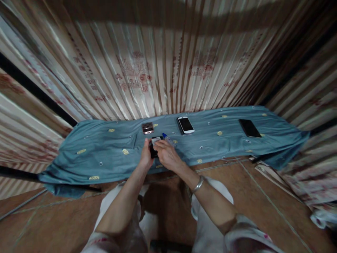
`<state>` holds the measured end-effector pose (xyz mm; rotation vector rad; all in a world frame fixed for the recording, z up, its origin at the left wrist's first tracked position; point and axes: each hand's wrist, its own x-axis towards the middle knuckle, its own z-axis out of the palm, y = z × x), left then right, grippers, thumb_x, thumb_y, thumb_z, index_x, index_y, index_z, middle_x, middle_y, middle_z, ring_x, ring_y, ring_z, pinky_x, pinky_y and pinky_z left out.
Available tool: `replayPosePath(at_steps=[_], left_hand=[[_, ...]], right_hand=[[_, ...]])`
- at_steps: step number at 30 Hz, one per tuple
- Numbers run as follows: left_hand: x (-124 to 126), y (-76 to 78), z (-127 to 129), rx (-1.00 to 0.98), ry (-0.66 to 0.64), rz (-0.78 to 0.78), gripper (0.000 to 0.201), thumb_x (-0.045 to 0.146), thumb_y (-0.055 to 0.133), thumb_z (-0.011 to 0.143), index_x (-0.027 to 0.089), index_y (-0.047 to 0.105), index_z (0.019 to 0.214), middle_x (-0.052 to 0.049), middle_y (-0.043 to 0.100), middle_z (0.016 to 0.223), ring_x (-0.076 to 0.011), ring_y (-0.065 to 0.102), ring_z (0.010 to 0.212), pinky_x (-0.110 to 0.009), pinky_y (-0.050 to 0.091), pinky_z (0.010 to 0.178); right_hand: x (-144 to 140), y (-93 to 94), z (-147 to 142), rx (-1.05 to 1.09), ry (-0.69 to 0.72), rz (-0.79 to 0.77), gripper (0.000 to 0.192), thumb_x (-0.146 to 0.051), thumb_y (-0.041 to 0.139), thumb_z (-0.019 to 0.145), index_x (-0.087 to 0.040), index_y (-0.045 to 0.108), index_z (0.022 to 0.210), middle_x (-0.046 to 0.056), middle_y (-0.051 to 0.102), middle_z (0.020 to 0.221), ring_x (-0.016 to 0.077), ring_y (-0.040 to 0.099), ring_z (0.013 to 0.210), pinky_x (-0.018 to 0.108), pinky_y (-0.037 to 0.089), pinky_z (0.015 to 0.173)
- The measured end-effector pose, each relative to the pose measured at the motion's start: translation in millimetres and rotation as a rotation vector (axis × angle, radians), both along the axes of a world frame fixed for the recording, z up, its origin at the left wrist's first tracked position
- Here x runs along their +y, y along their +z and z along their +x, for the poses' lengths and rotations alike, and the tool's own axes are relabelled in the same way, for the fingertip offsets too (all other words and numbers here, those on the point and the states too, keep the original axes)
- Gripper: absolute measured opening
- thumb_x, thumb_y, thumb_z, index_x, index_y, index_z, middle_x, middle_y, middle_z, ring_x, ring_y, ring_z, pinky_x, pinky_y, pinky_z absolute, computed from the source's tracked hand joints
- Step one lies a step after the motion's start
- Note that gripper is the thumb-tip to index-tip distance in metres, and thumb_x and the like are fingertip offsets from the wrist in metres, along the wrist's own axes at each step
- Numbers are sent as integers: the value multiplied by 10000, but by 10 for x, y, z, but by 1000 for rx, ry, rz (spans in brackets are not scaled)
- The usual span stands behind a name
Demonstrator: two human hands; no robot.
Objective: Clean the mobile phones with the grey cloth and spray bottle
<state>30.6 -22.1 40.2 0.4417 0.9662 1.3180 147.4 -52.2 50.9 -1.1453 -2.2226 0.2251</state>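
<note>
My left hand [146, 154] is closed on the left edge of a black phone [153, 151], which looks like a smartphone and is partly covered by my fingers. My right hand [167, 154] lies over the phone's upper part, its fingers pressed on a small white wipe [156, 140] against the surface. Just beyond the right hand, a clear bottle with a blue cap [165, 135] lies on the cloth, partly hidden. A shiny rose-gold compact case [147, 128] rests farther back to the left.
A blue cloth [105, 151] with yellow patterns covers the long narrow table. A white phone [186, 125] lies atop a darker one at the back. Farther right is a black tablet or large phone [249, 128]. Pleated curtains [163, 70] hang close behind.
</note>
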Motion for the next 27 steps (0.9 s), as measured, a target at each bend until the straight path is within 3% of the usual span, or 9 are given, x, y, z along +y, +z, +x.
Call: replayPosePath(at_steps=[5, 10, 14, 20, 27], left_hand=[[68, -75, 36, 59, 45, 24, 474, 652, 647, 831, 180, 664, 864, 7, 677, 675, -168, 687, 704, -274, 520, 718], [38, -107, 146, 60, -96, 156, 575, 722, 614, 803, 162, 706, 891, -76, 764, 911, -260, 708, 1024, -363, 533, 926], [15, -73, 193, 79, -123, 106, 586, 717, 592, 824, 166, 733, 964, -100, 779, 1017, -298, 687, 1132, -400, 528, 983], [62, 5, 197, 44, -30, 22, 470, 634, 583, 887, 179, 700, 871, -79, 773, 886, -277, 725, 1046, -351, 571, 873], [134, 92, 169, -9, -21, 35, 435, 580, 551, 932, 169, 693, 908, -55, 754, 803, -230, 744, 916, -319, 570, 833]], right_hand=[[-80, 32, -9, -47, 76, -11, 341, -49, 451, 911, -103, 735, 1092, 154, 717, 1225, 237, 587, 1256, 397, 459, 1130], [15, 90, 109, -38, -30, -73, 394, -46, 436, 915, -117, 716, 1183, 151, 680, 1329, 242, 580, 1294, 430, 421, 1156], [130, 69, 212, 23, -137, -123, 452, -36, 417, 898, -106, 700, 1243, 152, 648, 1397, 244, 542, 1361, 427, 383, 1195], [202, -80, 330, 177, -209, -119, 518, -37, 380, 896, -153, 682, 1301, 130, 624, 1441, 217, 547, 1373, 434, 391, 1210], [28, -148, 280, 144, -60, -76, 485, -56, 361, 928, -111, 691, 1280, 175, 635, 1413, 230, 531, 1395, 453, 427, 1189]])
